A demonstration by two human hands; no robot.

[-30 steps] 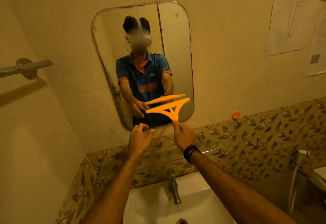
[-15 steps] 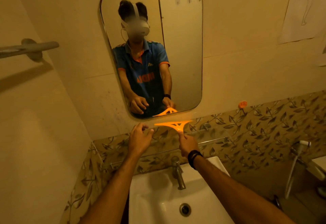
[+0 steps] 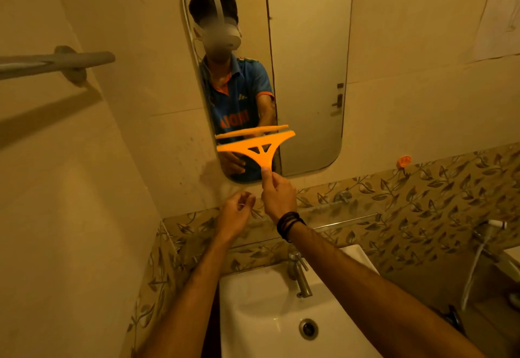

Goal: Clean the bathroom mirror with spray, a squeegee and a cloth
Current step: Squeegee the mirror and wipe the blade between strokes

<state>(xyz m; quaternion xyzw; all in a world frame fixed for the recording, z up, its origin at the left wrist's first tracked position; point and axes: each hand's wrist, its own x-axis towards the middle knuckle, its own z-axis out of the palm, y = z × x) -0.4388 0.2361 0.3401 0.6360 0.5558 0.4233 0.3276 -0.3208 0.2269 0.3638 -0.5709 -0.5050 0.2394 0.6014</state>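
Note:
A rounded wall mirror (image 3: 306, 62) hangs above the sink and reflects a person and a door. My right hand (image 3: 277, 193) pinches the handle of an orange squeegee (image 3: 257, 148), whose wide blade lies against the lower left part of the glass. My left hand (image 3: 235, 211) hovers just below the mirror, beside the right hand, fingers loosely curled with nothing visible in them. No spray bottle or cloth is in view.
A white sink (image 3: 261, 312) with a metal tap (image 3: 299, 276) sits below. A grey towel bar (image 3: 56, 62) juts from the left wall. A glass shelf edge (image 3: 346, 219) runs along the leaf-patterned tiles. A hose tap (image 3: 489, 231) is at right.
The squeegee dropped below the mirror's bottom edge half a second ago and is now back up on the lower glass. My view has shifted closer and lower.

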